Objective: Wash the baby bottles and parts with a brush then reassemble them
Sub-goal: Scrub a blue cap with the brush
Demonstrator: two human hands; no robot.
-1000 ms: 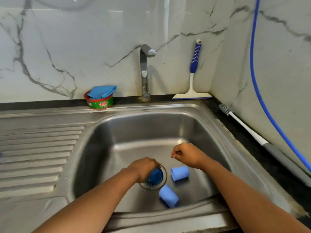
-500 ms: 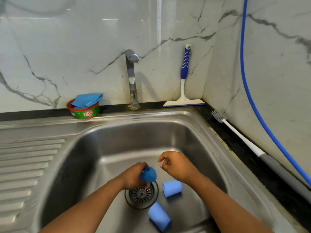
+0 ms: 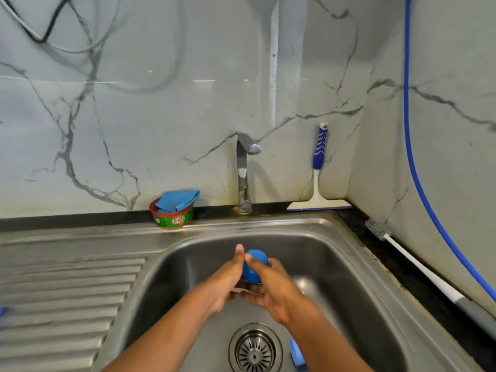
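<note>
Over the basin of the stainless steel sink [image 3: 335,264], both hands meet around a blue rounded plastic bottle part [image 3: 255,267]. The right hand [image 3: 271,288] grips it, thumb curled over its near side and fingers under it. The left hand [image 3: 228,277] lies against its left side with the thumb pointing straight up. Its fingers are hidden under the part and blurred, so I cannot tell whether they clasp it.

Below the hands, toward the person, the round metal drain strainer [image 3: 255,350] sits in the basin floor. A second light blue plastic piece [image 3: 296,353] lies just right of it, partly covered by the right forearm.

Beyond the hands, a chrome tap [image 3: 244,173] stands at the back rim. Left of the tap is a green and red round soap tub [image 3: 173,220] with a folded blue cloth [image 3: 177,201] on top. Right of the tap, a white squeegee with a blue handle [image 3: 319,183] leans on the marble wall.

Far right of the right hand, a long white-handled bottle brush with grey bristles [image 3: 402,253] lies on the black counter, and a blue hose [image 3: 418,183] hangs down the wall above it. Left of the left hand stretches the ridged steel drainboard [image 3: 67,291].
</note>
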